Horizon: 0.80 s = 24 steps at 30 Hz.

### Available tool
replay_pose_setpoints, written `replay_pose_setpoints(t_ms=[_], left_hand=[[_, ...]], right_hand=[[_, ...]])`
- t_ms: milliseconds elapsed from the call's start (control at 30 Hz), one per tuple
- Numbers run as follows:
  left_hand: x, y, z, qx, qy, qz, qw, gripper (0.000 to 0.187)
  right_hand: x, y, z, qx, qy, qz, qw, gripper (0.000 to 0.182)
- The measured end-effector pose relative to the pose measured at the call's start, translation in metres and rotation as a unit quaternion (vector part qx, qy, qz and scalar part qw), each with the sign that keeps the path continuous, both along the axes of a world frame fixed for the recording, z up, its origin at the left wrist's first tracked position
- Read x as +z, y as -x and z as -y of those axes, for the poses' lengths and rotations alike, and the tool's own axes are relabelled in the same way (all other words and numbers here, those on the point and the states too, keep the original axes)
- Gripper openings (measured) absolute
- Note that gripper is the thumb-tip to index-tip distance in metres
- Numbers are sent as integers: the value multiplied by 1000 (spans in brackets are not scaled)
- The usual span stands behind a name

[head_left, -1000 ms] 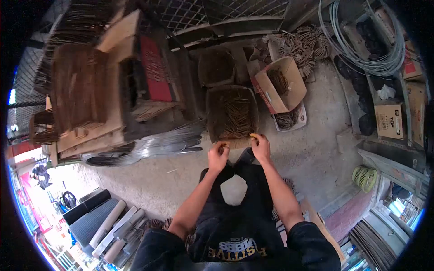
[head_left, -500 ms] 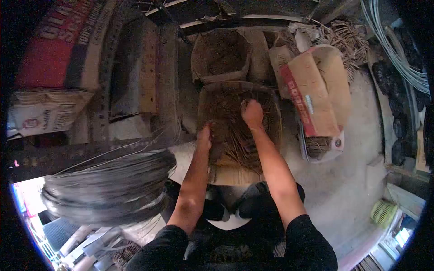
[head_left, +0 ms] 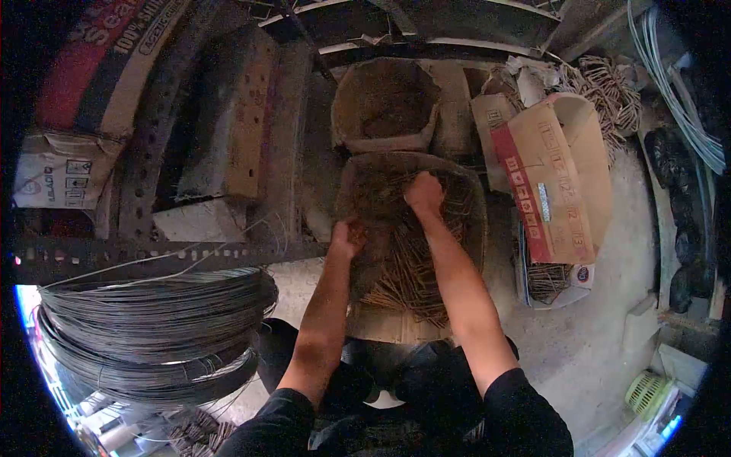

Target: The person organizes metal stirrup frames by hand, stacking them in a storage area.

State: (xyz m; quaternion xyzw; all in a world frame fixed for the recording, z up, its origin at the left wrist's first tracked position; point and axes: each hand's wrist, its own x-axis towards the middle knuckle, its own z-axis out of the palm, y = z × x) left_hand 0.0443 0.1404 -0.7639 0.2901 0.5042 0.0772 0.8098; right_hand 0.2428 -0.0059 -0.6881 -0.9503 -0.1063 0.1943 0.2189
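An open cardboard box (head_left: 381, 329) stands in front of my knees, with a pile of thin, rusty metal rods (head_left: 411, 278) lying inside. My right hand (head_left: 424, 194) is closed in a fist over the far part of the box; whatever its fingers hold is hidden. At the box's left side is my left hand (head_left: 349, 238), its shadowed fingers loosely bent and apart, with nothing visible in them. The far inside of the box is dark.
Behind stands a second open carton (head_left: 387, 103). To the right, a tilted cardboard box (head_left: 544, 183) rests above a smaller box of rods (head_left: 550, 286). A large wire coil (head_left: 152, 335) lies at left below a perforated metal shelf frame (head_left: 152, 255). A yellow-green basket (head_left: 646, 394) is at lower right.
The view has shifted, so the surroundings sit differently in the picture. My right hand stays closed over the box's far part. My left hand remains at its left side, its fingers turned slightly more inward.
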Motion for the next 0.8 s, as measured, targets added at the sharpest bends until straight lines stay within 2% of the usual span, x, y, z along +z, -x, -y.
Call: replay_pose_setpoints(t_ms=[33, 100, 133, 200, 267, 300, 333, 400, 433, 500, 533, 600, 667, 733, 800], left_hand=[[-16, 5, -5, -1, 3, 0, 1000, 35], [-43, 12, -13, -15, 99, 104, 990, 38], [-25, 9, -2, -18, 102, 104, 989, 38], [12, -4, 17, 101, 46, 6, 994, 38], [-8, 2, 11, 63, 13, -15, 998, 41], [-13, 9, 11, 28, -24, -43, 998, 46], [-4, 15, 21, 26, -23, -39, 999, 46], [26, 16, 35, 57, -142, 68, 986, 48], [37, 20, 38, 60, -140, 71, 986, 48], [66, 22, 44, 100, -39, -88, 990, 45], [94, 20, 50, 97, -41, -88, 991, 45], [151, 27, 81, 104, -77, -83, 988, 41], [198, 40, 103, 91, -77, -105, 987, 43], [252, 54, 120, 83, -78, -122, 986, 45], [309, 68, 137, 94, -92, -63, 989, 42]], right_hand=[[5, 2, 2, -11, -22, -7, 1000, 31], [6, 7, 10, -27, -42, -11, 999, 34], [-1, 16, 18, -23, -62, 29, 997, 35], [-1, 28, 35, -21, -80, 78, 994, 37], [11, 36, 51, -28, -159, 3, 987, 36], [-19, 34, 52, -25, -150, -6, 988, 32], [-20, 36, 57, -26, -150, -2, 988, 32], [-10, 42, 60, -26, -238, 71, 968, 29], [15, 47, 65, -23, -237, 73, 969, 29], [68, 54, 81, -11, -260, 91, 961, 24], [73, 61, 88, -14, -262, 92, 961, 24], [88, 94, 117, -97, -324, 65, 939, 20], [162, 133, 146, -151, -360, -21, 921, 25], [206, 173, 174, -190, -353, -48, 915, 23], [249, 213, 196, -213, -375, -51, 901, 23]])
